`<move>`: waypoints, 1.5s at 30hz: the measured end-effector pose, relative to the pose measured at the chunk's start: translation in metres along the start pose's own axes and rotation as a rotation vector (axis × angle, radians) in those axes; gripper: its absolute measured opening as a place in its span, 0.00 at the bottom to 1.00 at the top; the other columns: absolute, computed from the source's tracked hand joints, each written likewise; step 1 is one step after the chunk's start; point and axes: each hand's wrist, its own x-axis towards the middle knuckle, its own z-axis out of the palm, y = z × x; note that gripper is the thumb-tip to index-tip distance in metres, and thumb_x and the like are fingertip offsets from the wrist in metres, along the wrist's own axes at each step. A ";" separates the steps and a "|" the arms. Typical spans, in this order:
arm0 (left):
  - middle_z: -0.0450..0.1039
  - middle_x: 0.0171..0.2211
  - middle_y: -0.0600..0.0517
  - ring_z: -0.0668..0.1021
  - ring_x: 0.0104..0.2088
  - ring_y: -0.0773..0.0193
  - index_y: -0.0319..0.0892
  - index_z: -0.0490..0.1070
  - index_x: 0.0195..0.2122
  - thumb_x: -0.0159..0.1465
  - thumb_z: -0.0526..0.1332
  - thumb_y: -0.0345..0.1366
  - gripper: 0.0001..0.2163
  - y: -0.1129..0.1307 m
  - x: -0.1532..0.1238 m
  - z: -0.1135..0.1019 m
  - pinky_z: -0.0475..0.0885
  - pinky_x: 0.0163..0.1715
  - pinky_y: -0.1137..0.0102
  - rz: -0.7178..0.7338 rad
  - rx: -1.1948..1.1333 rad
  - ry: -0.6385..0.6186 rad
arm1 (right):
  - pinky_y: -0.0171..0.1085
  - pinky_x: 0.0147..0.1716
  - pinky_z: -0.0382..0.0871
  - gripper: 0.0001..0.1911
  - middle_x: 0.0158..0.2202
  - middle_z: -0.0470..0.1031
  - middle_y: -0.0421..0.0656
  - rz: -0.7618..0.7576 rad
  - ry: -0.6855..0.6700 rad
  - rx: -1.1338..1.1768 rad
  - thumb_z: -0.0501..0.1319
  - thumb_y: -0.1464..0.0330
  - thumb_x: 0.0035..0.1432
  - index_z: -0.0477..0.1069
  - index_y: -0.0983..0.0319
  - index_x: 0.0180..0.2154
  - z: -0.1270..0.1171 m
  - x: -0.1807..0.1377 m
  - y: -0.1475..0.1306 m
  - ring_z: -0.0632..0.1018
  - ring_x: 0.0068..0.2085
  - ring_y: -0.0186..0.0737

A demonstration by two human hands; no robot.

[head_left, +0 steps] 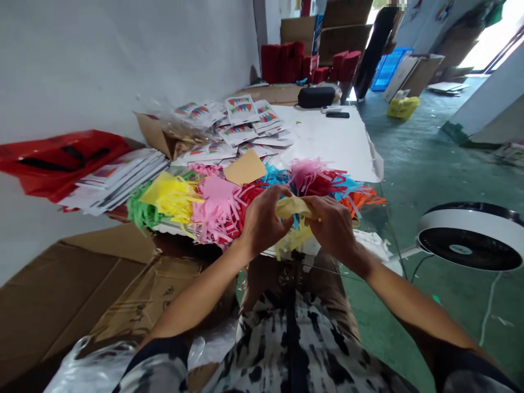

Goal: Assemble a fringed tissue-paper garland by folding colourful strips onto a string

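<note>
My left hand (268, 214) and my right hand (331, 219) pinch a pale yellow tissue paper tassel (293, 207) between them, close to the table's front edge. Its cut strips dangle below my fingers. Around my hands lie more fringed paper tassels: green (144, 207), bright yellow (174, 197), pink (219, 204), dark red (321, 183), blue (274, 173) and orange (364, 201). A tan piece of card or paper (245, 167) rests on top of the pile, just beyond my left hand.
Printed packets (241, 112) cover the table's left side, beside a red bag (61, 161). Farther back sit a black case (316, 97) and a dark phone-like object (338, 115). A fan (470, 237) stands at right, an open carton (94, 284) at lower left. A person (374, 49) stands behind.
</note>
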 end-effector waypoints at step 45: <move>0.82 0.41 0.45 0.80 0.44 0.50 0.40 0.77 0.49 0.67 0.65 0.38 0.12 -0.019 -0.121 0.039 0.73 0.48 0.55 0.098 0.304 -0.320 | 0.49 0.52 0.63 0.17 0.56 0.79 0.48 -0.040 -0.546 -0.074 0.60 0.64 0.72 0.78 0.57 0.58 0.007 -0.099 0.042 0.76 0.56 0.52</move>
